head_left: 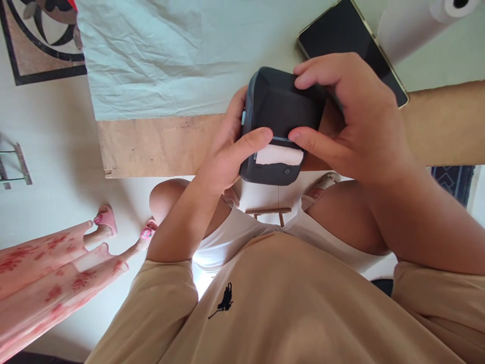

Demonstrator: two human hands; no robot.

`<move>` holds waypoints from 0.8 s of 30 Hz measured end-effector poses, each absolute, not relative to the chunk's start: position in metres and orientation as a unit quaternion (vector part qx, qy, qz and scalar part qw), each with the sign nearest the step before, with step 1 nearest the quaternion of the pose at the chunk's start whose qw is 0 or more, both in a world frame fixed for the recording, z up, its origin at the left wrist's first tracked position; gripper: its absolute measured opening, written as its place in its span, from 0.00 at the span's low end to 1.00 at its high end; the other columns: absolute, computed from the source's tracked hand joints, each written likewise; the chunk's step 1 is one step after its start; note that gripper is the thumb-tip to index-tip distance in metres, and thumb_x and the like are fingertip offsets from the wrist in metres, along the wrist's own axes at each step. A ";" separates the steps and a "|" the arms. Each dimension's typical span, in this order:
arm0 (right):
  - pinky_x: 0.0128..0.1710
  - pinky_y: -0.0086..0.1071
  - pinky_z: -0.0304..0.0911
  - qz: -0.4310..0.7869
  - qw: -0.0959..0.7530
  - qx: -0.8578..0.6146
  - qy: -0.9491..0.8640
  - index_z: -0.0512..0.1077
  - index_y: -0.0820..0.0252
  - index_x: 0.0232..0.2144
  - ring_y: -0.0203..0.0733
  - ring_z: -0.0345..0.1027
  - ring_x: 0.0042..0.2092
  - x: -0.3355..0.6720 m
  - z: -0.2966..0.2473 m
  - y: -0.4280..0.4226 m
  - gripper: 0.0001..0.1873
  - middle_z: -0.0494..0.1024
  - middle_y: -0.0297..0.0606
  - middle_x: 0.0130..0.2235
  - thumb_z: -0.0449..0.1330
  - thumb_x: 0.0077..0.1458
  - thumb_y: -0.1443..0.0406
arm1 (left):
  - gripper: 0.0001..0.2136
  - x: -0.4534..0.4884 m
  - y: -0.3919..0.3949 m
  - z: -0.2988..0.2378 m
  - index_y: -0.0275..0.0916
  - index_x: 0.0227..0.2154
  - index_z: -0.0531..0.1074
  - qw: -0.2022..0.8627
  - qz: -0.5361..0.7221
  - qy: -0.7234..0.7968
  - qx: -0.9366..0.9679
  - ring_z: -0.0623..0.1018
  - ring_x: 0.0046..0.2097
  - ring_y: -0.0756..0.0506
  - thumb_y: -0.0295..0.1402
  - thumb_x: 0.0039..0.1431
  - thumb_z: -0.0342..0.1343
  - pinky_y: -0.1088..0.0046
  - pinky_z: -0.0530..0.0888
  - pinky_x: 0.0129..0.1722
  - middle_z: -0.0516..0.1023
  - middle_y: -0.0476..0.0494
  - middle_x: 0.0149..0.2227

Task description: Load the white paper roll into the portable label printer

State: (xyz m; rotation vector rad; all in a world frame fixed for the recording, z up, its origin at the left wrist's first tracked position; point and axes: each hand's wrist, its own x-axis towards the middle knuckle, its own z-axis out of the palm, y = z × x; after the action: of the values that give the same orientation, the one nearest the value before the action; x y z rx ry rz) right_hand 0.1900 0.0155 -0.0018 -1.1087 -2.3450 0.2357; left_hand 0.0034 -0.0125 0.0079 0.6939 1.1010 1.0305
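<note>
A black label printer [284, 103] marked NIIMBOT is held up in front of me, over the near edge of the table. A strip of white label paper [279, 155] sticks out of its slot, above a round power button. My left hand [231, 144] grips the printer's left side, thumb on the front face close to the paper. On the right side, my right hand [356, 116] holds it with the thumb near the lettering and the fingers at the far corner. The printer's underside and the fingers beneath it are hidden.
Behind my right hand a dark-screened phone [350, 38] lies on the table, beside a white roll [413, 25]. A pale green cloth [151, 60] covers the tabletop back from its bare wooden edge [159, 146]. At the left stands another person in pink slippers [108, 220].
</note>
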 end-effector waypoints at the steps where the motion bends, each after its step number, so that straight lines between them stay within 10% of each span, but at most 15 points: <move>1: 0.56 0.17 0.67 0.084 0.267 -0.405 -0.870 0.59 0.53 0.53 0.17 0.61 0.60 0.190 -0.002 0.016 0.24 0.64 0.26 0.56 0.53 0.59 0.50 | 0.16 0.005 -0.013 0.008 0.44 0.45 0.68 0.665 0.472 0.480 0.324 0.77 0.46 0.50 0.37 0.51 0.57 0.78 0.72 0.45 0.70 0.51 0.34; 18: 0.64 0.23 0.63 0.056 0.296 -0.335 -0.893 0.61 0.64 0.56 0.29 0.58 0.61 0.195 0.002 0.014 0.34 0.62 0.42 0.57 0.62 0.51 0.54 | 0.12 -0.008 -0.004 -0.003 0.42 0.32 0.75 0.703 0.517 0.372 0.317 0.62 0.28 0.53 0.38 0.66 0.49 0.75 0.65 0.30 0.69 0.50 0.25; 24: 0.48 0.23 0.60 0.071 0.334 -0.377 -0.861 0.67 0.61 0.54 0.26 0.61 0.48 0.202 0.007 0.014 0.38 0.66 0.44 0.45 0.67 0.44 0.49 | 0.12 0.004 -0.006 0.002 0.41 0.33 0.75 0.691 0.548 0.384 0.272 0.76 0.45 0.47 0.37 0.66 0.47 0.71 0.73 0.47 0.75 0.49 0.31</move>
State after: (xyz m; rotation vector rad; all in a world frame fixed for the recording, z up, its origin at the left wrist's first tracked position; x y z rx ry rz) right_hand 0.2018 0.0144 0.0070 -0.9830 -2.2479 0.1864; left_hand 0.0041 -0.0058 0.0020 0.6079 0.8575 1.2255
